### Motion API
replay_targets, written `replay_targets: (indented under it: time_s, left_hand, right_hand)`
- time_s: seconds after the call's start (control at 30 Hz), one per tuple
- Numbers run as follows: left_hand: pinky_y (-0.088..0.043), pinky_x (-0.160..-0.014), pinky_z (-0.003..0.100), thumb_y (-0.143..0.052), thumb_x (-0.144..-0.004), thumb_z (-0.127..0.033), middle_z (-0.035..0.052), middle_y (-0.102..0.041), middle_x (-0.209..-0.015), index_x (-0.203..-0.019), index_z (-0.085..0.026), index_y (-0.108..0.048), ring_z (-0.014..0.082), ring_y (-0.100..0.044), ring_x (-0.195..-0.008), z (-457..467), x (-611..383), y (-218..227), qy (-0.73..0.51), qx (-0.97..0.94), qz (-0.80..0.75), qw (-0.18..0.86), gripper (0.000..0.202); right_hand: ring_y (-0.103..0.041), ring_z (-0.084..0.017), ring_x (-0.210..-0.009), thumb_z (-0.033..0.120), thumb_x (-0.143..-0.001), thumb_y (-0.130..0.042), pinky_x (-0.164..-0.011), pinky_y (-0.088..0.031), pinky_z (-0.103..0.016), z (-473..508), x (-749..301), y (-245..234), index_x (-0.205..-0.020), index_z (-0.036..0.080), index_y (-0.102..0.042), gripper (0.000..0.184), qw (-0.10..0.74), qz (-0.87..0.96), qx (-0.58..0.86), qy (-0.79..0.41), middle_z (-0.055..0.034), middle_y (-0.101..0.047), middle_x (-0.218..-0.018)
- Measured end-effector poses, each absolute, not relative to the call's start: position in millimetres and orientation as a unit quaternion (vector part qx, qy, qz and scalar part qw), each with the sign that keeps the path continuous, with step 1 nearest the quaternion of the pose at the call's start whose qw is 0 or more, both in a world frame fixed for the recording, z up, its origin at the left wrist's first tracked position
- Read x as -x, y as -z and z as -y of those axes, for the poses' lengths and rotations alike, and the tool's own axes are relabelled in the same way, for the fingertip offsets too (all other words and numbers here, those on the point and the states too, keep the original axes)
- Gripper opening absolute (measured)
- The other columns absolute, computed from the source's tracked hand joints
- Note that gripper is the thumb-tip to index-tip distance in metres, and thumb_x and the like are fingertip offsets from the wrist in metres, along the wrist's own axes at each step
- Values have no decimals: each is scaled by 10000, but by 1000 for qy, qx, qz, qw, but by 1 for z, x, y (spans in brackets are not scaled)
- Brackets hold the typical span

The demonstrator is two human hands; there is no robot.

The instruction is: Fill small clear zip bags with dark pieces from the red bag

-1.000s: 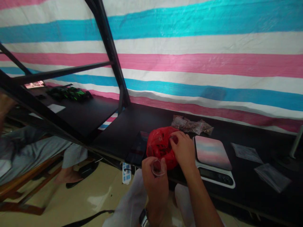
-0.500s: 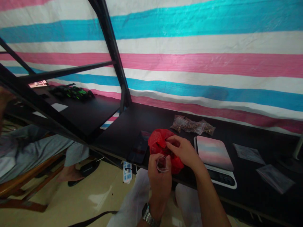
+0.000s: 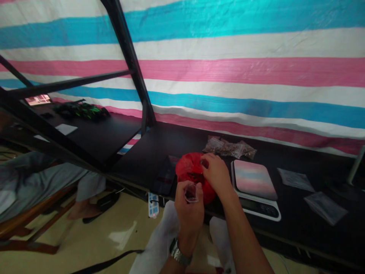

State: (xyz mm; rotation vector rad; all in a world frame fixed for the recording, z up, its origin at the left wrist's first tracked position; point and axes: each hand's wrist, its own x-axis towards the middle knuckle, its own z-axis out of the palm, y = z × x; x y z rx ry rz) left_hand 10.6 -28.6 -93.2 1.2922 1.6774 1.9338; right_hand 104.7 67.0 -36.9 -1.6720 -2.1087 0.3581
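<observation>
Seated at a black table (image 3: 171, 139) backed by a striped tarp (image 3: 228, 72), a person works with both hands near its front edge. At far left, a green-and-black bundle (image 3: 81, 111) lies on a black shelf (image 3: 99, 135), and a second person's grey-clad legs (image 3: 42, 180) rest beside a wooden bench (image 3: 31, 228). A white power strip (image 3: 153, 204) sits just below the table's front edge, and a dark slab (image 3: 164, 176), perhaps a phone, lies flat just inside it.

The left hand (image 3: 189, 215), with a wristwatch (image 3: 179, 253) on its wrist, is closed and holds a small clear bag (image 3: 191, 193) upright at the fingertips, lifted off the table and apparently kept apart from the rest. Beside it, a crumpled red bag (image 3: 194, 177) sits near the front edge, its top gathered. The right hand (image 3: 216, 175) rests on that top, fingers half curled; whether they grip anything cannot be told.

Brown-filled packets (image 3: 229, 149) lie behind it, toward the table's back edge. To the right stand a digital scale (image 3: 254, 189), within easy reach of the right hand, and two flat clear bags (image 3: 325, 208) near the right end.
</observation>
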Motion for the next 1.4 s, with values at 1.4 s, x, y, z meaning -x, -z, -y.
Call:
replay_targets:
  time_s: [1.4]
  left_hand:
    - [-469, -599, 233, -772, -898, -484, -11, -615, -739, -872, -197, -663, 127, -561, -632, -2, 9, 79, -716, -397, -508, 267, 308]
  right_hand:
    - [-713, -278, -1083, 333, -1022, -643, -880, -485, -338, -73, -85, 34, -1211, 204, -752, 253, 192, 745, 618, -159, -116, -809, -1167]
